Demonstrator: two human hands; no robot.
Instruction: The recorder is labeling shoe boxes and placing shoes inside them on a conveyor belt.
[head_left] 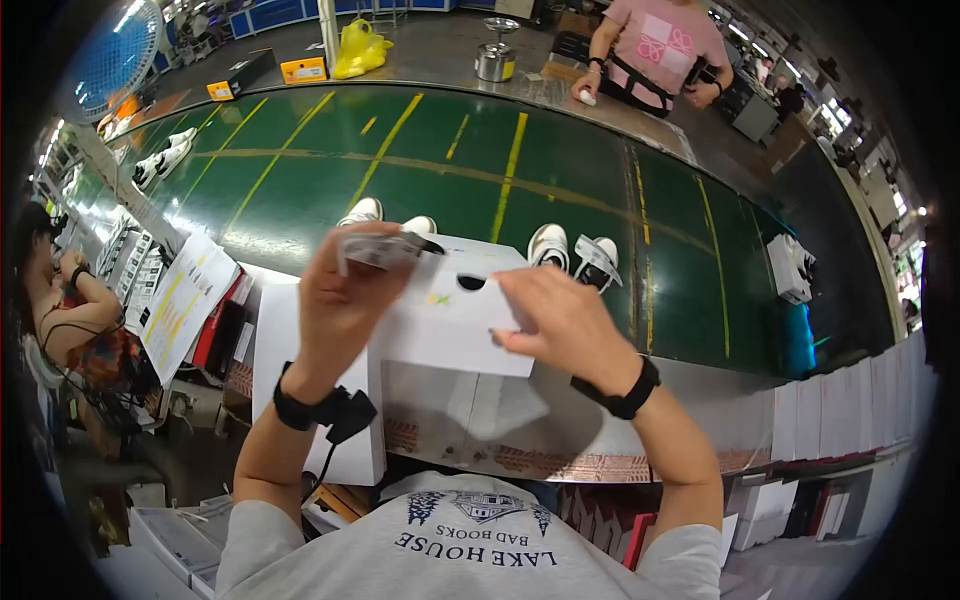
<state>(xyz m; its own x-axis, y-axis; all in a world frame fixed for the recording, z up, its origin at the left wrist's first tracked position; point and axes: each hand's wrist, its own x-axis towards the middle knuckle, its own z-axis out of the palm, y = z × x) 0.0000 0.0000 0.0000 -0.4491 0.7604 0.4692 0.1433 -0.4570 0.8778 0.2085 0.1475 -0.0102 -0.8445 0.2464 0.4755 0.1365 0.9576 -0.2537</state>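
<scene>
My left hand (345, 290) is raised over the left part of a white shoebox (430, 335). Its fingers are closed on a small grey-and-white printed piece (380, 250), too blurred to name exactly. The shoebox has a dark half-round finger hole and a small coloured sticker. At its right side, my right hand (565, 320) touches the box with thumb and fingers apart. Just behind the box stand white sneakers: one (362, 212) at left, partly hidden by my left hand, and one (548, 245) at right. Beside the latter, another sneaker (598, 262) has a paper tag on it.
A green conveyor belt (450, 150) with yellow lines runs across. Another white box (790, 270) sits at its right end. Opposite, a person in pink (660, 50) holds something small and white. Printed sheets (190, 300) stand at left; many white boxes (850, 410) line the right.
</scene>
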